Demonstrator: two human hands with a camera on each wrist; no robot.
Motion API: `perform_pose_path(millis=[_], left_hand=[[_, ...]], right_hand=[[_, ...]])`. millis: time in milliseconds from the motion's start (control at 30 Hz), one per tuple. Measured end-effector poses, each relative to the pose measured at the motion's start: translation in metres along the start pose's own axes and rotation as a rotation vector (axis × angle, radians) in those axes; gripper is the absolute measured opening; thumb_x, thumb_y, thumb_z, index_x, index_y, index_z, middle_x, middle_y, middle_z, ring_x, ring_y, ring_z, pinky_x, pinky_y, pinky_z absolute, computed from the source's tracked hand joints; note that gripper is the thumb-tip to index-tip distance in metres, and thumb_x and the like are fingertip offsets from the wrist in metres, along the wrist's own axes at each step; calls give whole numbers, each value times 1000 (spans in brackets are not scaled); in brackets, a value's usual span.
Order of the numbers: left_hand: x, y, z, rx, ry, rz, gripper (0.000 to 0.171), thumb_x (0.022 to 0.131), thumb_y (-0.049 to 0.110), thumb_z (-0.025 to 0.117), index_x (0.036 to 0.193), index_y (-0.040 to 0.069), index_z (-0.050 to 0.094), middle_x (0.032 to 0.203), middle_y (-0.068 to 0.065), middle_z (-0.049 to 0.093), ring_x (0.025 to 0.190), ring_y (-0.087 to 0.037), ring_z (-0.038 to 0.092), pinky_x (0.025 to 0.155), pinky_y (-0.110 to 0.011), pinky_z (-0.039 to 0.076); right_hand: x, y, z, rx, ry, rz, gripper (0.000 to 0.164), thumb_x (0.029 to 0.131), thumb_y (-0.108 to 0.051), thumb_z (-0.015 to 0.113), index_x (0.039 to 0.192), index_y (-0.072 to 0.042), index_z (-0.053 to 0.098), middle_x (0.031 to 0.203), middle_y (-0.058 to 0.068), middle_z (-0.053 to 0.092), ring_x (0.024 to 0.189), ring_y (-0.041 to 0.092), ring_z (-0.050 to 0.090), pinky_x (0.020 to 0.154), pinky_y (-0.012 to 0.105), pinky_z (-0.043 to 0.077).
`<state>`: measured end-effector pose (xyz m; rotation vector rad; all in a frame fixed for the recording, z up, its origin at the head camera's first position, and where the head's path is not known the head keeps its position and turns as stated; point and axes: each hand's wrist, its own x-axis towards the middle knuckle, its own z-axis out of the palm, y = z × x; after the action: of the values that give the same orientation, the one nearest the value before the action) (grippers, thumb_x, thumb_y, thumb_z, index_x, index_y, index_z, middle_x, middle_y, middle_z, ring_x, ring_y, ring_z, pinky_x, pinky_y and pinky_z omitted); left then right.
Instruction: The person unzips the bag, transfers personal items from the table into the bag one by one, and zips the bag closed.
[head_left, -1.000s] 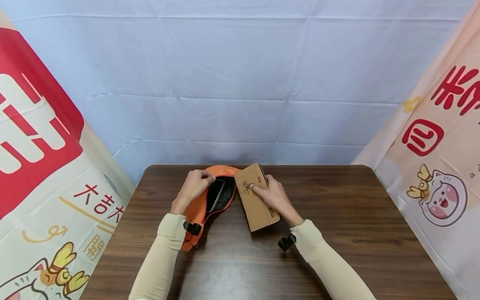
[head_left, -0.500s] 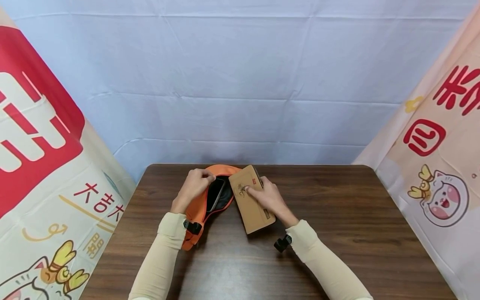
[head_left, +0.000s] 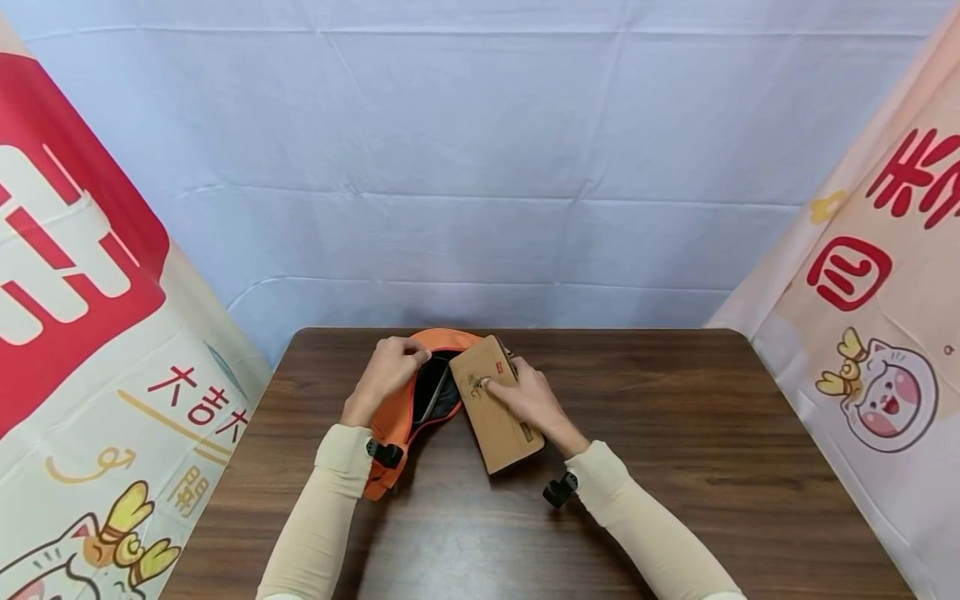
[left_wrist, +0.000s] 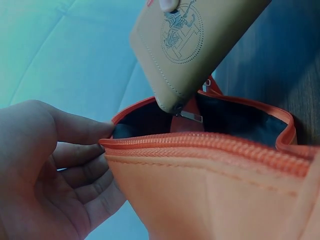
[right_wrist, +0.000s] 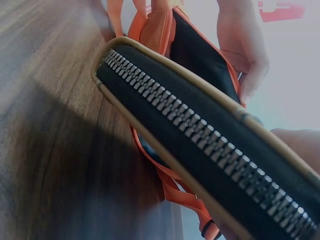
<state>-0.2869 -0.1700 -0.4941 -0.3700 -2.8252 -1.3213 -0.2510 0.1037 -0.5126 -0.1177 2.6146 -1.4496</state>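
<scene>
An orange bag point(head_left: 390, 421) with a dark lining lies unzipped at the left of the table. My left hand point(head_left: 386, 371) pinches the rim of its opening between thumb and fingers. In the left wrist view, the bag's orange zipper point(left_wrist: 210, 142) runs along the near edge. My right hand point(head_left: 528, 396) grips a tan zip wallet point(head_left: 491, 408), thumb on its printed emblem. One corner of the wallet overlaps the bag's mouth in the left wrist view. Its closed metal zipper point(right_wrist: 185, 120) fills the right wrist view. A thin-edged object point(head_left: 433, 396) shows inside the bag.
The dark wooden table point(head_left: 690, 433) extends to the right and front. A pale cloth backdrop point(head_left: 480, 167) hangs behind it, with printed banners point(head_left: 870, 333) at both sides. Orange straps point(right_wrist: 192, 200) trail from the bag in the right wrist view.
My right hand has moved left with the wallet, which now covers part of the bag's opening in the head view. My left hand stays at the bag's rim.
</scene>
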Motion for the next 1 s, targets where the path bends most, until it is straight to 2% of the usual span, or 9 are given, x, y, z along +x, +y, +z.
perform_pose_path(millis=[200, 367, 567, 733, 867, 1000], left_hand=[[-1, 2, -1, 4, 3, -9, 32, 109, 23, 59, 126, 2, 77, 92, -13, 70, 62, -20, 48, 67, -37, 44], [-1, 2, 0, 4, 2, -14, 31, 109, 23, 59, 125, 4, 77, 100, -13, 72, 64, -20, 50, 68, -37, 44], [0, 2, 1, 8, 7, -16, 30, 109, 23, 59, 124, 5, 78, 87, -10, 66, 61, -20, 47, 66, -37, 43], [-1, 2, 0, 10, 13, -18, 30, 109, 23, 59, 122, 4, 78, 90, -11, 68, 64, -20, 49, 69, -38, 44], [-2, 4, 0, 7, 14, -23, 31, 109, 24, 59, 123, 4, 78, 93, -12, 70, 66, -21, 50, 70, -39, 45], [-3, 5, -1, 5, 13, -27, 32, 109, 24, 59, 124, 3, 77, 83, -9, 66, 63, -21, 48, 68, -38, 44]], right_hand=[[1, 1, 4, 8, -10, -8, 71, 103, -42, 71, 158, -7, 43, 92, 12, 73, 58, 20, 68, 53, 37, 57], [1, 0, 9, 21, -7, 7, 66, 101, -43, 73, 153, -8, 49, 92, 11, 73, 59, 19, 68, 54, 37, 57], [1, -2, 14, 37, -15, 12, 63, 102, -43, 72, 149, -7, 52, 91, 11, 73, 60, 19, 68, 54, 37, 57], [0, -5, 17, 41, -25, 13, 65, 101, -43, 73, 151, -7, 51, 90, 11, 73, 59, 20, 68, 55, 37, 57], [1, -4, 20, 61, -45, 12, 60, 101, -44, 72, 145, -7, 54, 89, 11, 73, 59, 21, 69, 54, 38, 57], [1, -3, 24, 76, -68, 18, 59, 101, -45, 72, 143, -7, 55, 87, 11, 74, 59, 21, 69, 53, 38, 57]])
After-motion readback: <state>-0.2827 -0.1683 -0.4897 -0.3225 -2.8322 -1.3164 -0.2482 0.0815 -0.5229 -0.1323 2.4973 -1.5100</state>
